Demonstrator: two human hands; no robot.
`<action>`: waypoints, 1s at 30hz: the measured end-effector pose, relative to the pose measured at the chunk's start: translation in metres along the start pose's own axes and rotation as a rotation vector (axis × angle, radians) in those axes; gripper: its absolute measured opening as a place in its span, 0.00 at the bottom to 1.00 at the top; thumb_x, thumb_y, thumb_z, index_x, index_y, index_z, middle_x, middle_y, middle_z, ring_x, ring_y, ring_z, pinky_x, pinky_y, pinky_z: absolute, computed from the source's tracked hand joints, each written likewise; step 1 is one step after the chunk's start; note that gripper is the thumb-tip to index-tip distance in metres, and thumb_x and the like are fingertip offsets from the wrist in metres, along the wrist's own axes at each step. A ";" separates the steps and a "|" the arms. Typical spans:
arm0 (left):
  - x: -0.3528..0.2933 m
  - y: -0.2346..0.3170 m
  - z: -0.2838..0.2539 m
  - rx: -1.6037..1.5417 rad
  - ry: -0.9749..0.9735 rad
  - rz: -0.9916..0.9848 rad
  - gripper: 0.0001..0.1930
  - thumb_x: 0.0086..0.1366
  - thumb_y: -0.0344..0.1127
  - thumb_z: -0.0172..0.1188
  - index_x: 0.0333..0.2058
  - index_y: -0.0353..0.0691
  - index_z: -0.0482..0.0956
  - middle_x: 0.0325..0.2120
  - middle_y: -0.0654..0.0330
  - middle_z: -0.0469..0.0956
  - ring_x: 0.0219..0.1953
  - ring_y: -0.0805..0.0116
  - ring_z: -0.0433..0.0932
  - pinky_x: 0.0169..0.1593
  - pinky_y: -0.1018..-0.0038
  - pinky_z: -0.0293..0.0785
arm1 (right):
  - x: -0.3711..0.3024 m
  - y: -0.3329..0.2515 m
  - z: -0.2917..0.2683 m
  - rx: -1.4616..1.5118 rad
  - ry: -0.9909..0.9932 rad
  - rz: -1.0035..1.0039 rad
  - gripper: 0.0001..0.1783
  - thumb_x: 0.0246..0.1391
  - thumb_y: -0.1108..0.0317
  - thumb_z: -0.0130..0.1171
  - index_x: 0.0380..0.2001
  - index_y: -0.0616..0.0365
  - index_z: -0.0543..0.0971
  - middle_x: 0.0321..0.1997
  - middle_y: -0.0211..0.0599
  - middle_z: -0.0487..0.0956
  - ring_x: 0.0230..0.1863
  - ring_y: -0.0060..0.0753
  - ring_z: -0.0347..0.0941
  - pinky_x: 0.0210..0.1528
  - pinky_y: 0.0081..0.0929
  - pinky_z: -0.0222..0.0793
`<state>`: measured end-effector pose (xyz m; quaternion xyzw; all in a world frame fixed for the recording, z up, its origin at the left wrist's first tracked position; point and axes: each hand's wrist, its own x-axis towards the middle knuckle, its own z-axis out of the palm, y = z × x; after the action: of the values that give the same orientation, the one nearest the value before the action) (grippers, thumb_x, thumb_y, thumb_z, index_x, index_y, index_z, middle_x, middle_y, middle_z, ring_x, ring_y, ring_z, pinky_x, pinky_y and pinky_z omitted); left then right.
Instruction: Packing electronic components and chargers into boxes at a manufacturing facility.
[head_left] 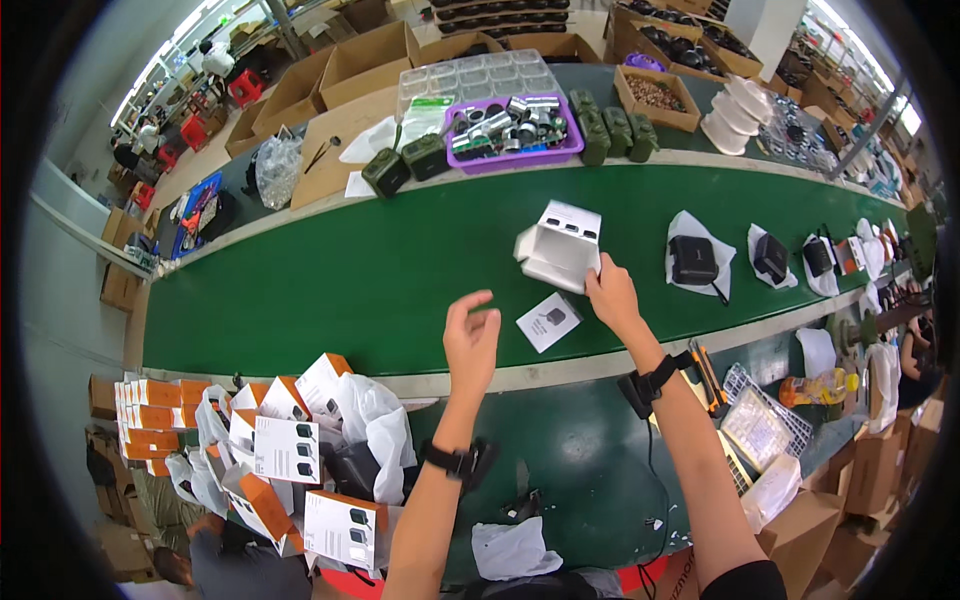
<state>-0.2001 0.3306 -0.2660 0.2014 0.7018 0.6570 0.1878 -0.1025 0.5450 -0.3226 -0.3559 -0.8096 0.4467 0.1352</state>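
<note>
My right hand (613,295) grips the lower right edge of a white cardboard box (560,262), tilted above the green belt with its flap open. Small pictures of black devices are printed on the box. My left hand (471,335) hangs over the belt to the left, its fingers apart and nothing in them. Between the hands lies a small white printed booklet (548,322) with a dark device pictured on it. Further right on the belt, a black boxy device (693,260) rests on a white bag, and another black device (770,257) lies beyond it.
At the lower left, several white and orange boxes (287,449) are piled with white plastic bags. A purple basket (515,158) of metal parts stands behind the belt, beside green devices (592,132). A bottle (818,388) and a clear tray (757,428) sit at the right.
</note>
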 end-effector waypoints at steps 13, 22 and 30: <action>-0.220 0.017 -0.093 0.891 -0.676 -0.282 0.27 0.46 0.43 0.68 0.44 0.41 0.72 0.40 0.50 0.73 0.43 0.52 0.73 0.47 0.64 0.69 | -0.227 -0.021 0.027 0.073 -0.602 -0.362 0.25 0.38 0.72 0.60 0.45 0.57 0.71 0.41 0.42 0.73 0.38 0.46 0.71 0.41 0.35 0.69; -0.276 0.000 -0.109 0.903 -0.758 -0.273 0.41 0.34 0.47 0.74 0.49 0.39 0.68 0.43 0.49 0.66 0.47 0.46 0.66 0.52 0.60 0.65 | -0.322 -0.018 0.069 -0.345 -0.401 -0.564 0.21 0.39 0.73 0.57 0.42 0.51 0.74 0.36 0.33 0.69 0.41 0.37 0.65 0.42 0.31 0.63; -0.292 -0.009 -0.118 0.966 -0.735 -0.339 0.46 0.32 0.52 0.74 0.51 0.38 0.67 0.42 0.49 0.66 0.45 0.46 0.67 0.49 0.60 0.67 | -0.277 -0.004 0.053 -0.076 -0.118 -0.111 0.08 0.51 0.68 0.56 0.27 0.61 0.71 0.28 0.50 0.71 0.30 0.55 0.70 0.29 0.42 0.65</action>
<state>-0.0154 0.0758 -0.2678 0.3622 0.8311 0.1149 0.4060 0.0639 0.3173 -0.3213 -0.2884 -0.8510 0.4278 0.0983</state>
